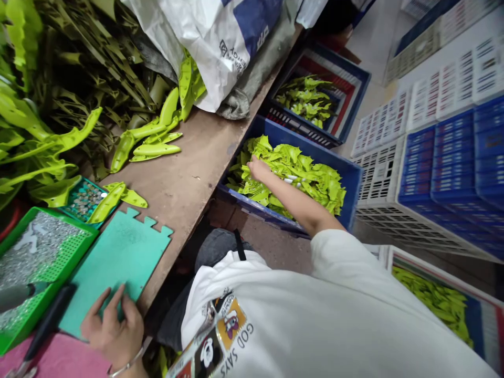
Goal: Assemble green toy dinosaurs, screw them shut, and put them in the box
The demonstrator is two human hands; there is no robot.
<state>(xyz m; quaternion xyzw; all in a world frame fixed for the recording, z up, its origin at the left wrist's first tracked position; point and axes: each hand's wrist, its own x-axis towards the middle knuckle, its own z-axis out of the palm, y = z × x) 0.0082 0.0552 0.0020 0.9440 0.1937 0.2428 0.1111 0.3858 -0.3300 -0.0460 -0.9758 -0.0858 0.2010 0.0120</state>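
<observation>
My left hand, with a bracelet at the wrist, rests over the turquoise foam mat. Its fingers are apart and slightly bent, with nothing held. My right hand reaches over into a blue crate full of lime-green plastic parts. The fingers there are curled down against the pile, and whatever they may grip blends in with the parts. Left of the mat lies a black-handled tool. A green basket holds many small metal screws or pins.
Loose green shells and a heap of dark parts cover the bench's far side, by a white sack. A small teal tray holds metal bits. Stacked crates stand right; another crate sits behind.
</observation>
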